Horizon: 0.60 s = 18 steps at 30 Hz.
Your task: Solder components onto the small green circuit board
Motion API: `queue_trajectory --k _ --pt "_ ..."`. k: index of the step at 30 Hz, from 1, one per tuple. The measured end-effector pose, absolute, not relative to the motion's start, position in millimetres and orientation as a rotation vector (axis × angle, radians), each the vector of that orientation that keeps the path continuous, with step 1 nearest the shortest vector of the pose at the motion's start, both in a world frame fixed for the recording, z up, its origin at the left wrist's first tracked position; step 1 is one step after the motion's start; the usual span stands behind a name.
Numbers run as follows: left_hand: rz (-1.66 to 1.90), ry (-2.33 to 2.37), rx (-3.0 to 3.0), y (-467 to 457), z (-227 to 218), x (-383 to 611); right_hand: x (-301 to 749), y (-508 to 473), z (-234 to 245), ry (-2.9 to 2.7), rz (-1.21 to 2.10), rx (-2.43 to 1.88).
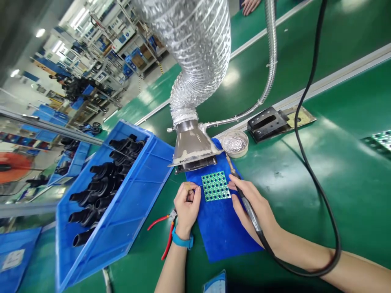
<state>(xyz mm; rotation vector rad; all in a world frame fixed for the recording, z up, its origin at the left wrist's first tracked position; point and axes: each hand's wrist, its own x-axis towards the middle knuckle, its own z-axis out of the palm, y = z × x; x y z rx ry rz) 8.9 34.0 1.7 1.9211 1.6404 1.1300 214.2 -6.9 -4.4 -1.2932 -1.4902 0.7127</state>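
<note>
A green circuit board with rows of dark round spots lies on a blue cloth. At its left edge my left hand is closed in a pinch, with a thin light strand, perhaps solder wire, poking from the fingertips toward the board. My right hand grips a soldering iron like a pen at the board's right side. The iron's tip points up and away, near a round dish of silvery material. Red-handled cutters lie open beside my left wrist.
A fume hood on a silver duct hangs just beyond the board. To the left stands a blue bin of black parts. The iron's black cable loops over my right forearm. A metal stand sits behind; another person's hand rests far off.
</note>
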Motion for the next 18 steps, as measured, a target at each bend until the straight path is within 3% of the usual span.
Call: queue_trajectory --k 18 --pt "1.136 1.593 1.933 38.1 -7.3 6.9 211.0 -13.9 -4.4 -1.462 0.807 -1.212"
